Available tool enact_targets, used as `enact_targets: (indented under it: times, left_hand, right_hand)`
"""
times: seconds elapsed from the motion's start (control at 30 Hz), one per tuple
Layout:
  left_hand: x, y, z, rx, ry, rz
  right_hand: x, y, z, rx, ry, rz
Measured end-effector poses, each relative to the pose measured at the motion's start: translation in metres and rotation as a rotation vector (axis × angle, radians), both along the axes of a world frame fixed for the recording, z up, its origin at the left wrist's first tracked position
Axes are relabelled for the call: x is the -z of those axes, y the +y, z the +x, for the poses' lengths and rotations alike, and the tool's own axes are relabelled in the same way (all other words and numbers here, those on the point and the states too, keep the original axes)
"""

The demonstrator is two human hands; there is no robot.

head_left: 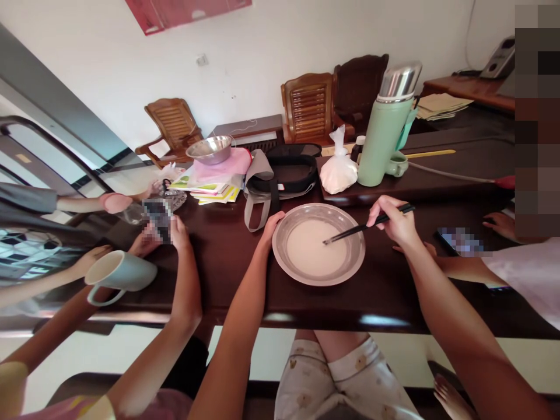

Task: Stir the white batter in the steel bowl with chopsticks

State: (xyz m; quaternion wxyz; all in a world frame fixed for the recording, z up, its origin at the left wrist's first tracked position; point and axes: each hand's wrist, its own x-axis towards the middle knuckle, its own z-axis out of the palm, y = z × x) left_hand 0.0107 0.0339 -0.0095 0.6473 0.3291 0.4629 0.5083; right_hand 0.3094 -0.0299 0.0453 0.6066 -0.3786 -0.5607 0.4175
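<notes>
Nearest the camera are the person's patterned shorts (345, 379), below the edge of the dark table (231, 256); both forearms reach past them to a metal bowl (318, 280) standing on the tabletop near that edge. The bowl holds a smooth-looking, milky liquid (310, 248).

The right hand (391, 216) is closed around black chopsticks (359, 228), fingers bent near their upper part, and the sticks slant down across the bowl's right rim so that their tips meet the liquid near the middle; how deep they go cannot be told. The left hand (274, 226) is loosely curved against the bowl's left side, with most of its fingers hidden, so whether it grips the rim or only braces it is unclear.

The step in hand looks like stirring. To do it well, keep the left hand firm there so the bowl does not turn, hold the tips together, and sweep them along the bottom and around the wall, where lumps would likely gather. Slow, low circles should spare the table from splashes. The tied bag of white stuff (338, 175) and the green flask (374, 140) stand beyond the bowl, apart from it.
</notes>
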Motion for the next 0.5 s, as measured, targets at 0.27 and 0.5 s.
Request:
enact_targets:
  times: [0.27, 0.5]
  left_hand:
    - [0.0021, 0.0013, -0.0014, 0.052, 0.011, 0.056]
    - [0.0011, 0.0009, -0.002, 0.041, 0.024, 0.053]
  right_hand:
    - [-0.0001, -0.0001, -0.0025, -0.05, -0.066, -0.028]
    - [-0.0004, -0.0003, -0.0045, -0.192, -0.141, -0.071]
